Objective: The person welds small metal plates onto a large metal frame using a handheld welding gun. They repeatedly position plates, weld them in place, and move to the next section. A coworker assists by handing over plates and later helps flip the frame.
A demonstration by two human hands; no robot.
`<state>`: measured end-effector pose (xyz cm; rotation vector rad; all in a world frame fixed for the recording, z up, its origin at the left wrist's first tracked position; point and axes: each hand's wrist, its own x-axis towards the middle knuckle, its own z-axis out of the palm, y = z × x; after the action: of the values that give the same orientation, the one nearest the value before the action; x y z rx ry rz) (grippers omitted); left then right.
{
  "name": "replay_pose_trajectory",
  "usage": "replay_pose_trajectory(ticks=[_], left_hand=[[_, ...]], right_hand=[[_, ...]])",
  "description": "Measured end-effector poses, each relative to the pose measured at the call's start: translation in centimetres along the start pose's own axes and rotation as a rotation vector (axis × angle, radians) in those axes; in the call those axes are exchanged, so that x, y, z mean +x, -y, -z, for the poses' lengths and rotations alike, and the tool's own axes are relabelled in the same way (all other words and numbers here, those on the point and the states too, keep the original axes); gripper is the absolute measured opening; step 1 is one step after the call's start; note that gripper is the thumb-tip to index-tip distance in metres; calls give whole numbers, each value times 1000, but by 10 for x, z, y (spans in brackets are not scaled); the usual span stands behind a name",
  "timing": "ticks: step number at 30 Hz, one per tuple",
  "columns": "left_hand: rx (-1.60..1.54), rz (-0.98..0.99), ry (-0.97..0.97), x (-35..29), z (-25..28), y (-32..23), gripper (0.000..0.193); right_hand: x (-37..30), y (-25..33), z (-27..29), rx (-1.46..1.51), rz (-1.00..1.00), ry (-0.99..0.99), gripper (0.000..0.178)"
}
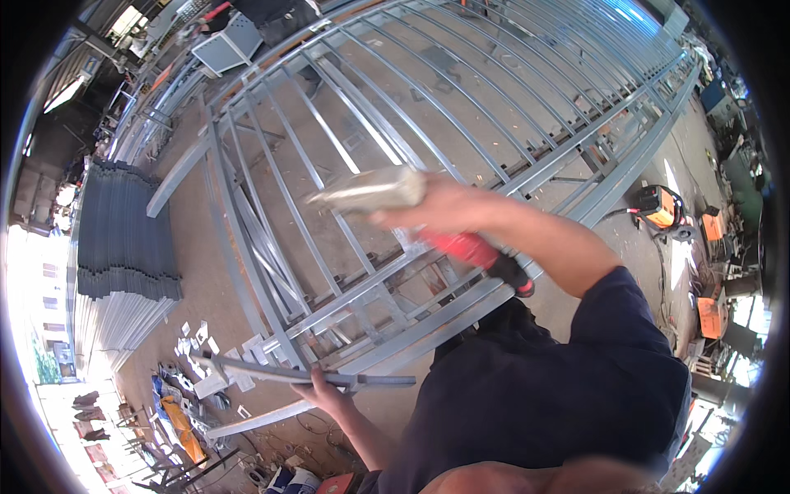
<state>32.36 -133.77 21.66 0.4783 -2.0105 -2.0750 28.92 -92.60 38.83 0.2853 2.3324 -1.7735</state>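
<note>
My left hand [327,393] is closed around a grey metal bar [263,373] beside the near left corner of a large metal frame [317,309]. The bar lies roughly crosswise, and its right part reaches past my fingers. Raised over the frame, my right hand [436,204] is closed and smeared by motion. A red tool with a black end [477,249] extends from its underside. On its left side shows a blurred beige, tapered object [370,191], whose kind I cannot make out. Whether the two are joined is hidden by the hand.
Frame bars stretch away to the far right. Stacked dark and silver metal profiles [123,230] stand at left. Small white plates [234,375] and a yellow-orange item [183,428] lie on the floor nearby. An orange and black machine [658,206] with cables sits at right.
</note>
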Motion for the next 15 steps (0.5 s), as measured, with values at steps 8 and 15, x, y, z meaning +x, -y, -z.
replay_pose_trajectory(ticks=[8, 15], left_hand=[[242, 74, 274, -8, -109, 33, 67], [453, 114, 376, -16, -224, 42, 64]], right_hand=[[13, -165, 186, 559, -331, -350, 41], [81, -314, 258, 805, -433, -280, 39]])
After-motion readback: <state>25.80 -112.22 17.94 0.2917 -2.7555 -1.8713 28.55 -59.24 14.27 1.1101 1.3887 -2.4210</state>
